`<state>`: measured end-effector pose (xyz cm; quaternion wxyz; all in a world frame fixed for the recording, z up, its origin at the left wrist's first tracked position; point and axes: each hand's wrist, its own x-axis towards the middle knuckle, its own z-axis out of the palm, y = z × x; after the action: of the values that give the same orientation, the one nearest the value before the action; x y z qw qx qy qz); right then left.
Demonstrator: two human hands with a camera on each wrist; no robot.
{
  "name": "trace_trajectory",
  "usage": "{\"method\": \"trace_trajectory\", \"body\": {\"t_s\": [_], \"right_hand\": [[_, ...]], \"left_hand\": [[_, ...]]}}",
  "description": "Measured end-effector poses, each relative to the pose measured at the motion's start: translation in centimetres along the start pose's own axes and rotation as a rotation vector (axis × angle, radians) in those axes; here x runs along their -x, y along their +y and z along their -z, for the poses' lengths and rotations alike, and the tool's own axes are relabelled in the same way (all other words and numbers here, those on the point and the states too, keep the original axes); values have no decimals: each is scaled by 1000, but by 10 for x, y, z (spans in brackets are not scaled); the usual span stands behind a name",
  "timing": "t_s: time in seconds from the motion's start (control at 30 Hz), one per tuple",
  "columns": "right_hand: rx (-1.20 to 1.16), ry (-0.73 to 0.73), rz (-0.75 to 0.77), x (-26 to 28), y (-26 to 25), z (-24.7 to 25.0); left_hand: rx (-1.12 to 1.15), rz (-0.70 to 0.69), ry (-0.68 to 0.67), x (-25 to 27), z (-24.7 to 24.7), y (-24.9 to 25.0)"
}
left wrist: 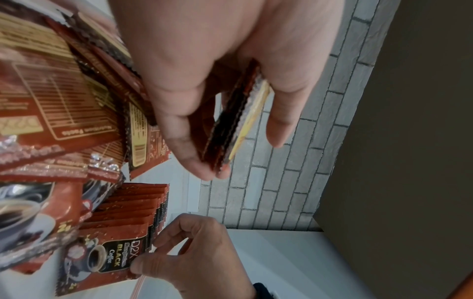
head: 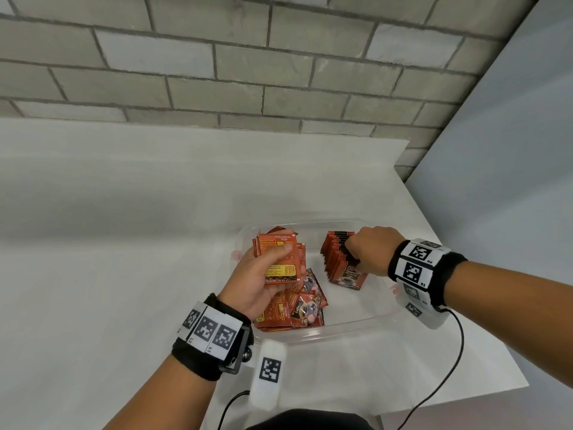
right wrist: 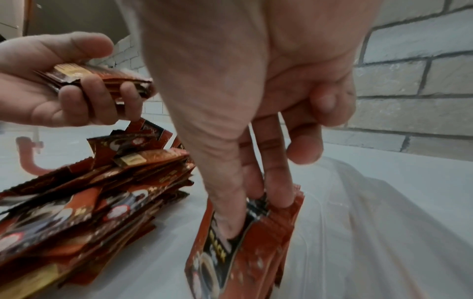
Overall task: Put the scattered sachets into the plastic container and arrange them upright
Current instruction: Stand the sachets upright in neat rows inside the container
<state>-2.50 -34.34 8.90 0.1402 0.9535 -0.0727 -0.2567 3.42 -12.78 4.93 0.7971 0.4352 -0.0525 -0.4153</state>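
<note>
A clear plastic container (head: 356, 322) sits on the white table. My left hand (head: 279, 256) grips a small stack of red coffee sachets (head: 280, 268), thumb on top, above the container's left side. Below it, loose sachets (head: 297, 308) lie flat in a pile inside the container. On the right stands a row of upright sachets (head: 336, 259). My right hand (head: 353, 257) pinches the front of that row from above. In the right wrist view the thumb and fingers of my right hand (right wrist: 253, 212) reach in among the upright sachets (right wrist: 256, 252).
A grey brick wall runs behind the table (head: 124, 212). The table's right edge (head: 483, 305) lies close to the container. Black cables (head: 446, 377) trail from both wrists toward the table's front edge. A red clip (right wrist: 28, 157) sits on the container's left side.
</note>
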Motion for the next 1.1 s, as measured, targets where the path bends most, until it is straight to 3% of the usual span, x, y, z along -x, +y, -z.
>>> {"method": "trace_trajectory", "body": {"t_s": [0.17,0.3,0.37,0.57,0.67,0.77,0.83,0.97,1.1], "right_hand": [[-230,133,-31,11,5,10],[-816,322,102,31,-6,24],[-984,326,165,43,-19,30],[-1120,341,212,48,-32,22],[-1199,516,185,49,-27,21],[-1115,704,221,55,-25,22],[-985,658,288,57,-30,19],[-824,406,342,59,-37,7],[-914,530,294,57,-31,9]], "left_hand": [[47,72,-13,-1,0,2],[-40,58,-70,1,-8,3],[-64,46,-105,2,-12,2],[-105,47,-165,3,-15,-5],[-123,70,-138,3,-14,-6],[-106,88,-127,2,-14,-7],[-33,87,-119,3,-15,-8],[-34,26,-93,5,-17,-8],[-44,-2,-87,6,-18,-8]]}}
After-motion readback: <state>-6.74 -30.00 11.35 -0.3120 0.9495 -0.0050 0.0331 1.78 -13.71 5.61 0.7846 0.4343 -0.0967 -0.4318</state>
